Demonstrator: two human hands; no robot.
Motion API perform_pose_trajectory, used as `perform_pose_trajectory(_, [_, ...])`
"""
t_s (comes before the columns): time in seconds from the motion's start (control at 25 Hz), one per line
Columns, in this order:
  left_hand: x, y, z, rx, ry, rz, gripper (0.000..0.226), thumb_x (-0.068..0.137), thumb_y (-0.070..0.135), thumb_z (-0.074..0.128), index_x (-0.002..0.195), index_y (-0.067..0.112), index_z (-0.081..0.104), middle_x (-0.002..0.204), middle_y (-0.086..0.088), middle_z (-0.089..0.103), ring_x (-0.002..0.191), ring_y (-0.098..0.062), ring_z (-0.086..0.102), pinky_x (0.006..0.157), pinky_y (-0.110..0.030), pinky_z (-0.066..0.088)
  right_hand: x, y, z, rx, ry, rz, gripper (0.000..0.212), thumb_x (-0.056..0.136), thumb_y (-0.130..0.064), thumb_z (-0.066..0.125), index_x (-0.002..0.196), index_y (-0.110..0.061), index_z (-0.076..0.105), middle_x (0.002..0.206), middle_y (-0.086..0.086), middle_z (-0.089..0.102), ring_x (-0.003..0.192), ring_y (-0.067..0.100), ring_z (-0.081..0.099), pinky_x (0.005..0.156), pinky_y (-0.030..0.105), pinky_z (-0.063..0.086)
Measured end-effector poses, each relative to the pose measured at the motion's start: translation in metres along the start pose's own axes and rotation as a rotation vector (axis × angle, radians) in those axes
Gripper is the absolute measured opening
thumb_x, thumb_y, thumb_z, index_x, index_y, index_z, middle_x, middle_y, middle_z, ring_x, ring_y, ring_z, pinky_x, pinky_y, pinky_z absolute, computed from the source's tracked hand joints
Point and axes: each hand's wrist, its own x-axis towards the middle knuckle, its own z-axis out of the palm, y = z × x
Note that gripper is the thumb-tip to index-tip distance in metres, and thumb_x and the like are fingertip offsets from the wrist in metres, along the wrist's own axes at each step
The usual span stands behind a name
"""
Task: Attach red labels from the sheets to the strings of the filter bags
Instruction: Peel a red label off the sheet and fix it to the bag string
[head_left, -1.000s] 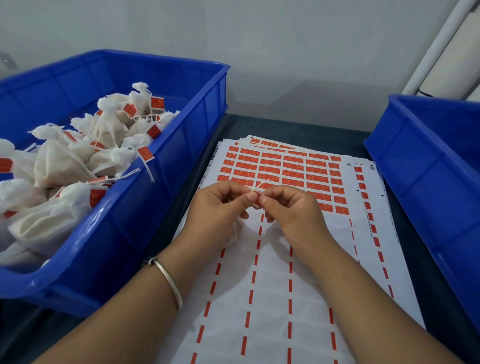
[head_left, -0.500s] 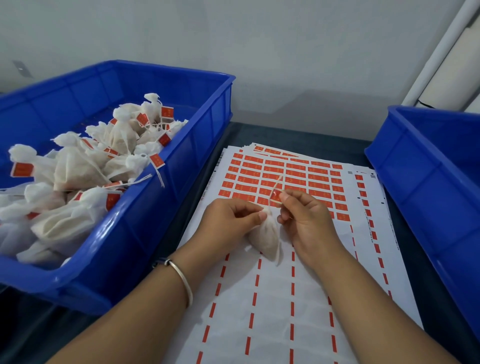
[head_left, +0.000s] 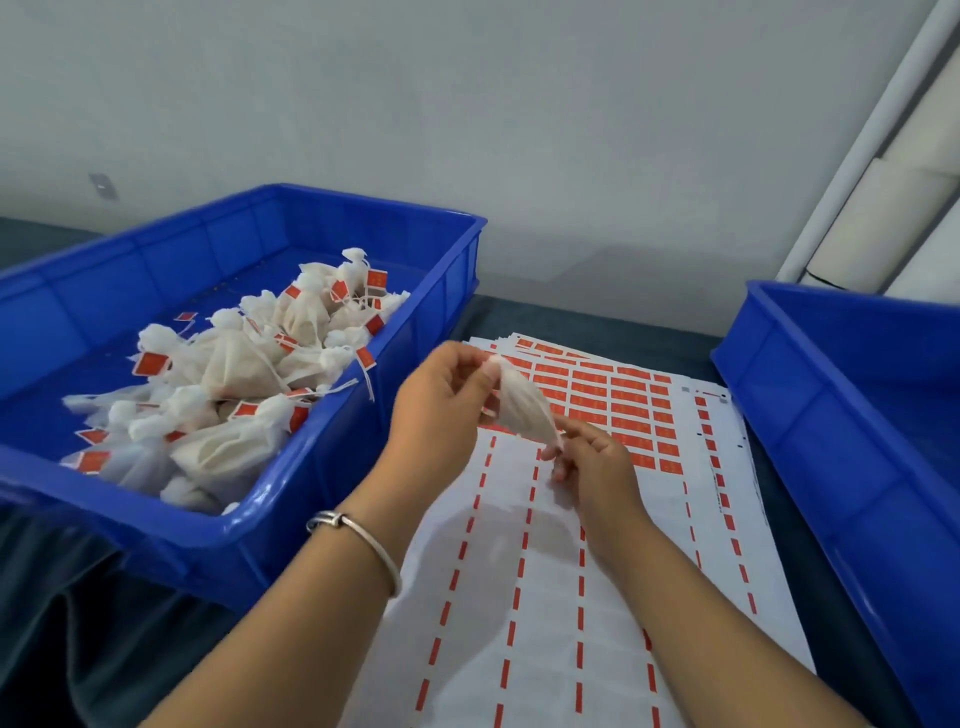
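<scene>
My left hand (head_left: 441, 410) pinches the gathered top of a white filter bag (head_left: 522, 405) and holds it lifted above the label sheets (head_left: 613, 519). My right hand (head_left: 597, 467) is just below, fingers closed at the bag's lower end; motion blur hides what they pinch. The sheets lie flat on the dark table, with red labels (head_left: 623, 410) still on the far half and peeled rows nearer me. A pile of labelled filter bags (head_left: 234, 374) fills the left blue bin (head_left: 322, 499).
A second blue bin (head_left: 852, 426) stands at the right, its contents out of view. A grey wall runs behind the table, with white rolled material (head_left: 893, 171) leaning in the right corner. A silver bangle (head_left: 358, 540) circles my left wrist.
My left hand has risen and moved left toward the bin with the bag. My right hand dropped to the bag's lower end. The view tilted upward.
</scene>
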Motion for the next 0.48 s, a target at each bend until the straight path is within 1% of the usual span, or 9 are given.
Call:
perform_pose_trajectory(0.08, [-0.005,0.020,-0.022,-0.082,0.097,0.035,0.012,0.092,0.024,0.053,0.084,0.033,0.052,0.077,0.013,0.064,0.070,0.003,0.065,0.055,-0.012,0.051,-0.003,-0.002,0.002,-0.003,0.000,0.016,0.026,0.099,-0.020,0.046,0.096,-0.028,0.070,0.071,-0.006,0.069,0.058,0.014,0.057,0.051,0.018,0.048])
perform_pose_trajectory(0.16, [-0.011,0.037,-0.050,-0.118,0.189,0.115,0.011,0.093,0.023,0.052,0.085,0.031,0.052,0.079,0.011,0.065,0.073,-0.004,0.067,0.061,-0.019,0.054,-0.005,-0.003,0.003,-0.028,0.008,0.027,0.025,0.098,-0.016,0.049,0.093,-0.027,0.071,0.076,-0.004,0.070,0.058,0.014,0.057,0.052,0.019,0.048])
perform_pose_trajectory(0.2, [-0.014,0.045,-0.066,-0.114,0.245,0.165,0.011,0.094,0.023,0.052,0.085,0.030,0.052,0.079,0.010,0.066,0.072,-0.006,0.068,0.061,-0.020,0.054,-0.006,-0.003,0.004,-0.045,0.009,0.021,0.025,0.097,-0.016,0.050,0.092,-0.026,0.072,0.078,-0.004,0.071,0.058,0.015,0.057,0.053,0.020,0.047])
perform_pose_trajectory(0.24, [-0.018,0.051,-0.083,-0.074,0.318,0.212,0.013,0.094,0.023,0.053,0.084,0.031,0.052,0.077,0.009,0.067,0.069,-0.006,0.068,0.058,-0.018,0.053,-0.007,-0.003,0.003,-0.069,0.005,0.013,0.025,0.097,-0.015,0.050,0.092,-0.025,0.072,0.078,-0.005,0.071,0.057,0.015,0.056,0.053,0.020,0.046])
perform_pose_trajectory(0.32, [-0.022,0.057,-0.121,0.088,0.489,0.273,0.015,0.093,0.027,0.055,0.079,0.033,0.052,0.074,0.008,0.067,0.065,-0.005,0.067,0.055,-0.014,0.049,-0.010,-0.004,0.004,-0.115,-0.001,-0.011,0.025,0.097,-0.015,0.049,0.090,-0.022,0.073,0.070,-0.007,0.069,0.053,0.013,0.055,0.051,0.018,0.045])
perform_pose_trajectory(0.36, [-0.022,0.057,-0.138,0.189,0.555,0.270,0.015,0.092,0.030,0.056,0.078,0.033,0.052,0.074,0.008,0.066,0.066,-0.007,0.067,0.059,-0.016,0.049,-0.010,-0.003,0.005,-0.133,-0.004,-0.024,0.027,0.098,-0.014,0.049,0.088,-0.020,0.073,0.067,-0.007,0.068,0.051,0.012,0.054,0.050,0.017,0.044])
perform_pose_trajectory(0.4, [-0.023,0.055,-0.155,0.290,0.593,0.244,0.014,0.091,0.032,0.056,0.078,0.032,0.052,0.075,0.009,0.065,0.070,-0.010,0.066,0.065,-0.023,0.050,-0.012,-0.004,0.006,-0.142,-0.007,-0.032,0.028,0.098,-0.013,0.048,0.086,-0.018,0.073,0.066,-0.006,0.068,0.049,0.012,0.053,0.049,0.017,0.044])
perform_pose_trajectory(0.44, [-0.024,0.051,-0.169,0.379,0.607,0.202,0.013,0.091,0.034,0.056,0.079,0.031,0.053,0.076,0.008,0.064,0.073,-0.013,0.064,0.068,-0.029,0.050,-0.013,-0.004,0.007,-0.143,-0.008,-0.037,0.030,0.098,-0.011,0.048,0.085,-0.016,0.074,0.067,-0.005,0.068,0.049,0.012,0.053,0.049,0.017,0.043])
perform_pose_trajectory(0.48, [-0.025,0.046,-0.182,0.462,0.606,0.144,0.011,0.091,0.035,0.055,0.081,0.030,0.053,0.077,0.008,0.062,0.074,-0.014,0.061,0.068,-0.033,0.048,-0.014,-0.005,0.008,-0.144,-0.010,-0.038,0.031,0.098,-0.010,0.047,0.083,-0.015,0.073,0.070,-0.004,0.069,0.051,0.013,0.052,0.049,0.018,0.043])
